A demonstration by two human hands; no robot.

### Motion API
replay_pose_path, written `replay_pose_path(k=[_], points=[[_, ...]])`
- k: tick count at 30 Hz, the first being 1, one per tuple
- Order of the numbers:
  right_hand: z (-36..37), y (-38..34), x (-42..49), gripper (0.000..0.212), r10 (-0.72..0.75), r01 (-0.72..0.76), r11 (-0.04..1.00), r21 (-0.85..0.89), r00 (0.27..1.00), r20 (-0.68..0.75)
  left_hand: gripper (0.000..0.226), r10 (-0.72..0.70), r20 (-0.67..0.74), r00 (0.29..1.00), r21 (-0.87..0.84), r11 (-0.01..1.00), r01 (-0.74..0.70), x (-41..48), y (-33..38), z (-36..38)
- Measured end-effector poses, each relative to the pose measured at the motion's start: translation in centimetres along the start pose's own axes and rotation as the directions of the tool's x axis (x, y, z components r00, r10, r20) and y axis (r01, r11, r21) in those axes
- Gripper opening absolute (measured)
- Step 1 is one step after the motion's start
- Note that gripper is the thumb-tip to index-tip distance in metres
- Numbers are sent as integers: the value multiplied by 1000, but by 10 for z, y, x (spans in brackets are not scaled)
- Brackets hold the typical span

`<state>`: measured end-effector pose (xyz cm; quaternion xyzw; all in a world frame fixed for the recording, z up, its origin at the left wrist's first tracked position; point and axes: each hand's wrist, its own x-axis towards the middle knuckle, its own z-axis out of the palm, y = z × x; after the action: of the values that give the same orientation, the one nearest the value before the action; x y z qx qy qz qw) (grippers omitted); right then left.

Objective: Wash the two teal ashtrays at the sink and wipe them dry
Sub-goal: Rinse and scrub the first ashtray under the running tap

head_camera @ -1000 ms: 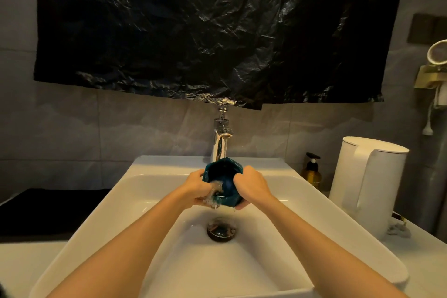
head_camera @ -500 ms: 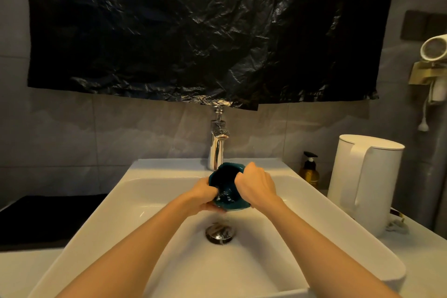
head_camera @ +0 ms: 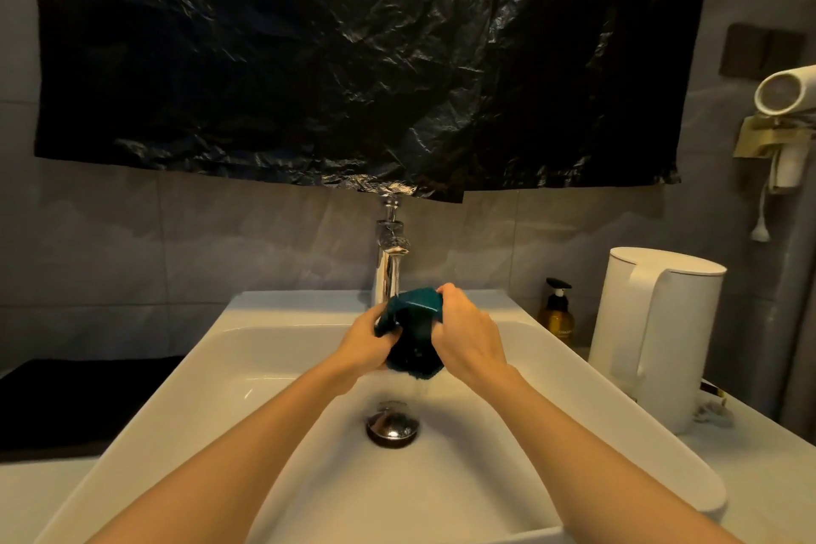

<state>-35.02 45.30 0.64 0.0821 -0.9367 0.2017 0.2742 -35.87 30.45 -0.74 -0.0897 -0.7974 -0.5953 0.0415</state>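
Gripping one teal ashtray (head_camera: 415,316) over sink (head_camera: 265,349): left hand (head_camera: 364,347), right hand (head_camera: 470,338) curled round it.

- Black plastic sheet (head_camera: 353,57): crinkled, hung on the grey tiled wall (head_camera: 176,243), above and beyond the right hand (head_camera: 468,340).
- White kettle (head_camera: 653,336): upright, lid on, well to the right of that hand; white cord (head_camera: 711,411) at its base.
- Amber pump bottle (head_camera: 557,316): black pump, between right hand and kettle, further back.
- White hair dryer (head_camera: 783,91): in a wall holder, high to the far right.
- Dark wall plate (head_camera: 761,53): just above the dryer.
- Black mat (head_camera: 79,402): flat, well to the left of the left hand (head_camera: 366,345).
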Motion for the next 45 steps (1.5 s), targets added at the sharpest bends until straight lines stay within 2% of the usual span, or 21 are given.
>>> replay_pose_path(k=[2,4,7,10,13,15,17,19,20,23,25,27,29,30,31,36,39,40,41,43,45], points=[[3,-6,1,21,169,-200,961,188,971,169,31,-9,-119,993,50,999,15,2,-1,-1],[5,-11,2,24,272,-370,878,303,907,320,28,-115,-186,976,-78,992,102,4,3,0],[2,-16,5,22,387,-640,590,492,759,524,28,-218,-123,968,-322,931,169,4,18,-2],[1,-16,5,34,372,-782,298,548,624,688,40,-207,-67,976,-386,908,166,3,22,0],[4,-16,2,26,308,-824,194,533,567,764,41,-161,-122,979,-324,939,114,-1,18,4],[7,-17,-1,25,286,-818,244,520,573,768,35,-66,-223,973,-138,990,35,0,16,0],[14,-16,-2,29,271,-739,406,538,659,701,31,-7,-257,966,-12,1000,4,1,16,-5],[22,-14,-2,26,259,-588,595,549,786,562,27,-4,-242,970,49,999,17,1,15,-10],[25,-13,-2,25,262,-536,648,540,823,503,24,-13,-232,973,68,997,30,0,16,-11],[33,-12,0,7,267,-449,762,466,875,405,21,-52,-178,983,89,994,69,-2,17,-14],[37,-12,-1,10,237,-387,842,376,891,387,17,-89,-142,986,108,989,105,-2,16,-16],[39,-15,-3,15,223,-419,830,369,855,469,10,-152,-115,982,93,982,163,-4,15,-20],[36,-20,-2,19,135,-532,703,473,752,645,7,-193,-121,974,58,978,201,-4,16,-25],[33,-23,0,28,57,-582,620,527,703,709,8,-202,-134,970,51,976,211,-4,17,-28],[29,-26,1,35,21,-599,588,543,683,730,8,-210,-140,968,46,975,218,-3,19,-30],[33,-29,10,22,208,-505,750,427,793,572,11,-245,-113,963,62,965,253,-2,25,-31],[34,-28,9,22,123,-434,805,404,788,603,9,-251,-116,961,91,961,262,-2,24,-34],[32,-28,8,23,77,-446,783,433,761,644,10,-263,-117,958,86,958,273,-2,23,-36],[31,-27,8,34,28,-449,761,468,743,668,13,-274,-112,955,79,956,284,-1,22,-37],[27,-26,8,42,8,-370,804,466,790,613,17,-290,-76,954,68,953,295,0,22,-37],[27,-25,9,23,45,-279,872,403,864,501,21,-302,-21,953,51,952,303,0,22,-35]])
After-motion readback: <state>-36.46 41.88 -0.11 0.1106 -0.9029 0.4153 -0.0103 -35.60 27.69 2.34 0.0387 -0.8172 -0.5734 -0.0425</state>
